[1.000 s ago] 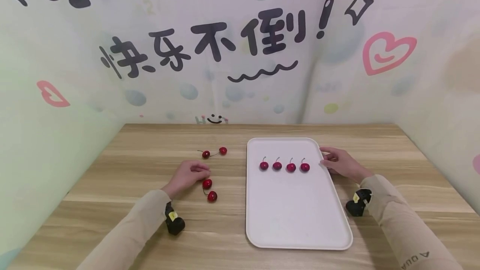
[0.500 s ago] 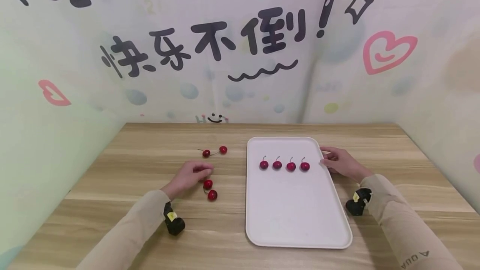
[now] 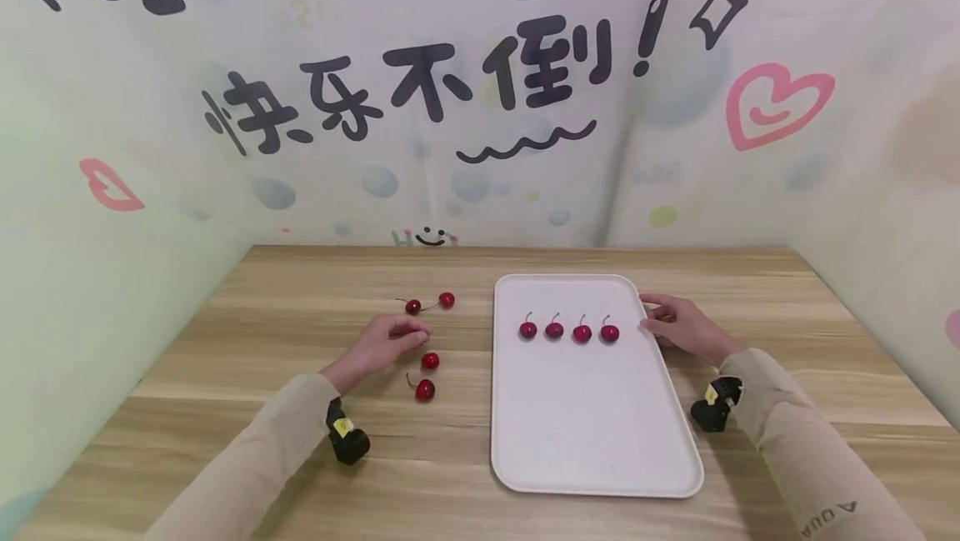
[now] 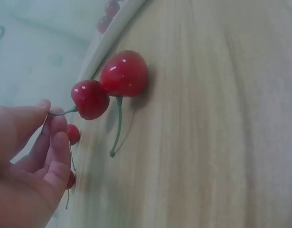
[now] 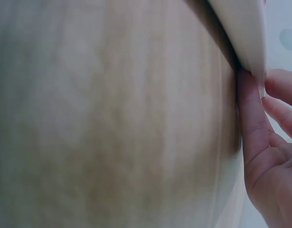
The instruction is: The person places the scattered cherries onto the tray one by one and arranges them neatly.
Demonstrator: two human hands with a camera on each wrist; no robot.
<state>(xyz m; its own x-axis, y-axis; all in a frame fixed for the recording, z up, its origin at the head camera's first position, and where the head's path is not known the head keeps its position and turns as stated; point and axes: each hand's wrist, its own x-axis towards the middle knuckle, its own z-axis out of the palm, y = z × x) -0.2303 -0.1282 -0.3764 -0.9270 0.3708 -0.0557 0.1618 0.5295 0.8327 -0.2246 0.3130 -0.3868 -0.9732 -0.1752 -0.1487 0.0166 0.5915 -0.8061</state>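
Observation:
My left hand (image 3: 386, 339) pinches the thin green stem of a red cherry (image 4: 90, 99) between thumb and fingertips. That cherry hangs from its stem beside a second cherry (image 3: 425, 390), which lies on the table with its stem trailing. Over on the right, my right hand (image 3: 686, 328) grips the right rim of a white tray (image 3: 592, 433), with fingers on both sides of the edge in the right wrist view. A row of several cherries (image 3: 554, 330), stems pointing away, sits across the tray's far part.
Two more cherries, one nearer the left (image 3: 412, 306) and one nearer the tray (image 3: 447, 300), lie beyond my left hand on the wooden table (image 3: 262, 299). A printed fabric backdrop (image 3: 337, 182) rises behind the table's far edge.
My left hand has moved slightly away from me and to the right. The cherry by its fingers has shifted right, away from the stem of the nearer one. My right hand and the tray stay put.

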